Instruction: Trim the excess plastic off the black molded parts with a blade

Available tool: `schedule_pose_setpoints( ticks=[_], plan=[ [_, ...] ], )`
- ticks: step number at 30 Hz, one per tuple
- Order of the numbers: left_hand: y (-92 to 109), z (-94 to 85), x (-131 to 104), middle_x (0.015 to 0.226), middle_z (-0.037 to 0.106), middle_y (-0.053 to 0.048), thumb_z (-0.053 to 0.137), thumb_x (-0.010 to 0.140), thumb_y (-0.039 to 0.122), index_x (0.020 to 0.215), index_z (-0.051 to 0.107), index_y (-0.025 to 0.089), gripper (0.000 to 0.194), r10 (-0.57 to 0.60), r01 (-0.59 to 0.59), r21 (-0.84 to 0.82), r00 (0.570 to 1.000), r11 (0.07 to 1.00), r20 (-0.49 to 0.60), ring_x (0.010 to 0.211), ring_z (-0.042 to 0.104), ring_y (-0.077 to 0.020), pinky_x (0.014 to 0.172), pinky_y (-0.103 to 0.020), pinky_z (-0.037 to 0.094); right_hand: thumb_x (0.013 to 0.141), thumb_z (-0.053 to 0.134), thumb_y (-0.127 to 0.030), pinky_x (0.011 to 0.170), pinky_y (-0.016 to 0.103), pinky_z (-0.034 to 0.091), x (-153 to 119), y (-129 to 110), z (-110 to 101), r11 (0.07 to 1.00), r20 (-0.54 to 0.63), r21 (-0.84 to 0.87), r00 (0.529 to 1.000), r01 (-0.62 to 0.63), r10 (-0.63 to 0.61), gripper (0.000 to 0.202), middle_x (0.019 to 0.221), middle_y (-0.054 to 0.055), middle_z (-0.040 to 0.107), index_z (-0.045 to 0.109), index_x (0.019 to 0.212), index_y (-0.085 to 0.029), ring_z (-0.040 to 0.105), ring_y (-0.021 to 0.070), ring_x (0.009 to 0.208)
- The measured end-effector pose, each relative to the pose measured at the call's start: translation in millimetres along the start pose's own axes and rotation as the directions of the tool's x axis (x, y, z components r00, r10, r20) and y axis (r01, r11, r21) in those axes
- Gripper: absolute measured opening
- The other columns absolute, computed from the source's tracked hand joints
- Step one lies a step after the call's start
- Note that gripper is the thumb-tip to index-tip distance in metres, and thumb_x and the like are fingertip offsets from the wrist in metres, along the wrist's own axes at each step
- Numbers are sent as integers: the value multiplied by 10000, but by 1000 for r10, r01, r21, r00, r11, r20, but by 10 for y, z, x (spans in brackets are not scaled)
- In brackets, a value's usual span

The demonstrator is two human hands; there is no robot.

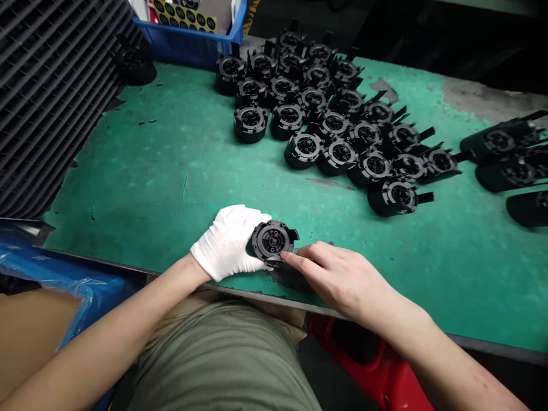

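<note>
A round black plastic housing (274, 241) with a ringed, slotted face sits near the front edge of the green table. My left hand (234, 242), in a white glove, is wrapped round its left side. Bare and ungloved, my right hand (342, 274) reaches in from the right, its index fingertip touching the lower right of the housing's rim. The other right fingers are curled under, and whether they hold anything small is hidden.
Many similar black housings (303, 149) stand in rows across the table's (171, 165) back middle, with more black cylinders (492, 142) at the right. A blue bin (184, 43) with sticker sheets is at the back left. Black slatted racking (55, 85) borders the left; a red stool (385, 365) is below.
</note>
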State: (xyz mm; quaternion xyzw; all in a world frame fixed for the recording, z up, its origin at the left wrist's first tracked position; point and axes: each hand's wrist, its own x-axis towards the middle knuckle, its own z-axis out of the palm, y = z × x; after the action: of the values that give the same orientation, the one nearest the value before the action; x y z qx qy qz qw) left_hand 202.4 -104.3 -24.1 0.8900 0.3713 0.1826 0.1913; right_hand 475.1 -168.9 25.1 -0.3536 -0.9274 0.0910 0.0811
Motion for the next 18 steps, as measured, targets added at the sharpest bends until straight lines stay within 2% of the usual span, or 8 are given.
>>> schedule_pose_setpoints(
  ticks=[2, 4, 6, 8, 11, 14, 18],
  plan=[
    [-12, 45, -53, 1184, 754, -145, 731, 800, 802, 1274, 632, 170, 796, 24, -24, -1, 998, 1000, -64, 1043, 735, -357, 963, -504, 543, 1056, 478, -51, 710, 306, 551, -36, -41, 46, 999, -22, 36, 999, -39, 40, 418, 1060, 83, 686, 547, 1450, -171, 641, 189, 849],
    [-20, 95, -106, 1289, 728, -180, 743, 735, 866, 1382, 567, 152, 980, 25, -27, -11, 992, 1000, -126, 1139, 722, -383, 1030, -535, 537, 1050, 503, -41, 733, 313, 559, -90, -84, 78, 987, -80, 96, 988, -126, 134, 438, 1094, 96, 678, 516, 1471, -159, 644, 194, 883],
    [-27, 116, -116, 1357, 701, -198, 780, 687, 870, 1443, 519, 151, 1076, 26, -30, -23, 990, 999, -140, 1223, 698, -405, 1105, -572, 511, 1069, 517, -78, 767, 326, 568, -145, -133, 108, 959, -128, 180, 961, -221, 246, 410, 1097, 102, 668, 500, 1472, -151, 643, 197, 902],
    [-39, 90, -48, 1346, 711, -186, 826, 688, 807, 1447, 520, 161, 1042, 56, -62, -64, 995, 996, -87, 1229, 702, -403, 1135, -585, 502, 1096, 518, -142, 807, 350, 576, -181, -184, 145, 921, -135, 240, 929, -307, 345, 364, 1082, 102, 658, 500, 1459, -154, 646, 209, 927],
    [-97, -5, 193, 1235, 753, -149, 860, 722, 701, 1352, 597, 173, 863, 129, -126, -191, 992, 974, 2, 1122, 747, -359, 1047, -520, 570, 1115, 505, -192, 820, 365, 585, -183, -249, 207, 887, -141, 261, 894, -381, 425, 299, 1057, 95, 658, 526, 1411, -161, 657, 218, 930],
    [-207, -54, 456, 1194, 763, -128, 896, 724, 644, 1230, 650, 193, 721, 185, -173, -305, 983, 937, 10, 1090, 756, -319, 981, -452, 598, 1123, 491, -203, 803, 343, 586, -136, -279, 243, 867, -160, 247, 864, -433, 477, 265, 1051, 86, 667, 546, 1379, -168, 671, 206, 918],
    [-368, 8, 573, 1244, 739, -140, 982, 560, 682, 1144, 616, 198, 842, 191, -189, -348, 981, 918, -29, 1159, 721, -313, 1055, -476, 565, 1139, 462, -236, 756, 304, 565, -48, -265, 239, 838, -176, 201, 823, -507, 540, 258, 1043, 65, 680, 562, 1371, -184, 681, 185, 898]
  ],
)
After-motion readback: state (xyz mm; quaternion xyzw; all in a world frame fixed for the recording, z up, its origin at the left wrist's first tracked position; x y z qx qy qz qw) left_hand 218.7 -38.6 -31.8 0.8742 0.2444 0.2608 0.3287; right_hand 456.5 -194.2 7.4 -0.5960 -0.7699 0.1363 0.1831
